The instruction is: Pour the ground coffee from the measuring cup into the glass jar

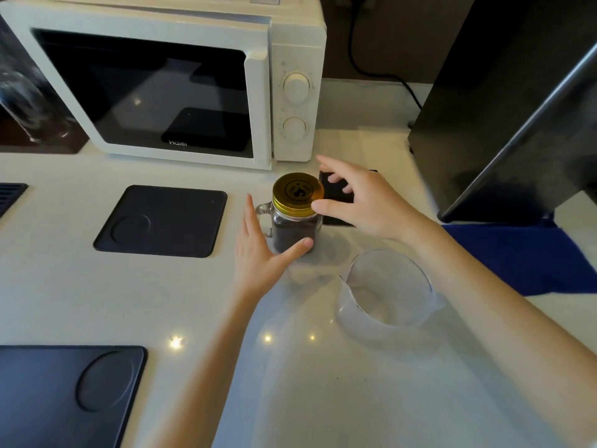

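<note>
glass jar [295, 226] stands upright on the white counter [193, 302], just in front of the microwave [161, 82]. dark ground coffee fills most of its body. gold lid [297, 193] sits on top; cannot tell whether it is screwed tight or only resting.

measuring cup [386, 291] stands upright near the jar, toward the camera and to the right. it looks empty: clear walls, pale bottom, no dark grounds visible inside.

left hand [261, 253]: fingers spread, open palm set against the jar's left side by the handle, thumb touching the lower front of the glass. it cradles loosely, not a closed grip.

right hand [361, 202]: fingers spread and curved, thumb tip at the lid's right edge, the other fingers apart from the lid and above a black pad [337, 197] behind the jar. not pinching anything.

judgement: the pour looks done, since coffee is in the jar and the cup appears bare. the lid is already on. what is left, if anything, is tightening the lid or letting go. no spilled grounds visible on the counter.
</note>
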`<action>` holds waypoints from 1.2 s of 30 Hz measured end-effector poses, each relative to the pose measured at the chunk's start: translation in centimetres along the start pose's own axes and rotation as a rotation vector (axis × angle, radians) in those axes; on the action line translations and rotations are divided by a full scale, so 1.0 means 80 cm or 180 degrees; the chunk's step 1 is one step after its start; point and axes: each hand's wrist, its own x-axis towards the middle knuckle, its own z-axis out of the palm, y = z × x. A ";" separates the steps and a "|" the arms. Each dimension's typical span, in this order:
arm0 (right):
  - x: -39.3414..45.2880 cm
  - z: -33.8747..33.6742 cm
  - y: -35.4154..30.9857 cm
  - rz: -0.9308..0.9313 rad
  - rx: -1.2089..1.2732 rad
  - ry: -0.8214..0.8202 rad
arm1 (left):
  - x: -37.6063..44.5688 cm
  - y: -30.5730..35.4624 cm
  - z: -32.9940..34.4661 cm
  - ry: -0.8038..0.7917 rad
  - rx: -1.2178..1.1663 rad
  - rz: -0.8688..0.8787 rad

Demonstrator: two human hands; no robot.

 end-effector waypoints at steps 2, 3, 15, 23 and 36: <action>-0.026 -0.009 0.003 0.0112 0.0237 0.0302 | -0.021 -0.003 0.000 0.0052 0.0263 -0.0051; -0.042 -0.013 0.006 0.0169 0.0399 0.0455 | -0.033 -0.005 0.001 0.0118 0.0374 -0.0071; -0.170 0.071 0.046 0.1792 0.2217 0.2990 | -0.104 -0.043 0.002 -0.0433 0.1370 0.0494; -0.152 0.079 0.047 0.1662 0.2653 0.3079 | -0.106 -0.044 0.004 -0.0326 0.1529 0.0490; -0.044 0.041 0.066 0.1817 0.3036 0.2954 | -0.108 -0.039 0.006 -0.0278 0.1538 0.0419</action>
